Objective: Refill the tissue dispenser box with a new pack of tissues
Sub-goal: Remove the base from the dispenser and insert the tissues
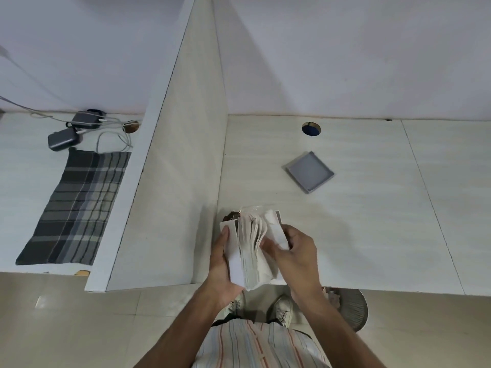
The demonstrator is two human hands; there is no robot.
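Head view: tissue stack (251,251) in box (233,251) between both hands (292,251).

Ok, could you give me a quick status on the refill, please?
Left hand grips box. Right hand presses tissues in. Lid off, aside.

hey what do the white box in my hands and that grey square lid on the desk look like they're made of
The white box, held by the left hand while the right hand works the tissues, looks like rigid plastic or coated board: smooth matte panels, crisp edges. The grey lid looks like moulded matte plastic, with an even colour and a thin raised rim, though painted board is possible.
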